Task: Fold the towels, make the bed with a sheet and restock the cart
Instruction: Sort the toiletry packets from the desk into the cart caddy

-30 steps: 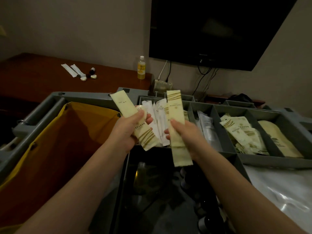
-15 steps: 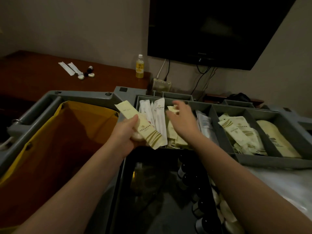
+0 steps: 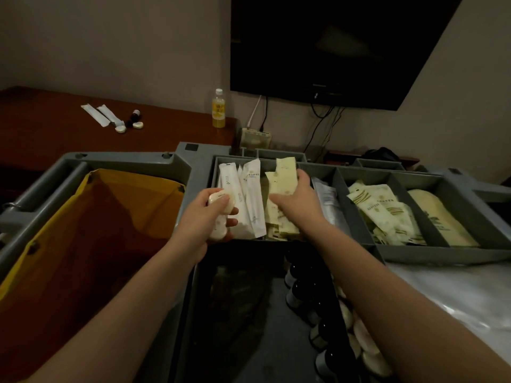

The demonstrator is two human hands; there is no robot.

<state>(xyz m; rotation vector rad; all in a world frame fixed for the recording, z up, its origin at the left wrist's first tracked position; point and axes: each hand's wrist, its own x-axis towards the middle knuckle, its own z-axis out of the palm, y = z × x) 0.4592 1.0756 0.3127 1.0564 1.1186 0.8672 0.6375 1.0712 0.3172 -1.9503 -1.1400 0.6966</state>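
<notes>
Over cart tray [image 3: 414, 255], right hand [image 3: 300, 201] gripping packets [image 3: 285, 172]

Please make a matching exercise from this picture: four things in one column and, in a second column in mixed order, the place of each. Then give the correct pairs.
Things
1. yellow drink bottle
2. round white soaps
3. cream packets
4. small dark bottles

Places
A. held in the right hand
B. standing in the cart's deep bin
C. on the wooden desk
D. held in the left hand

Pairs: 1-C, 2-D, 3-A, 4-B
</notes>
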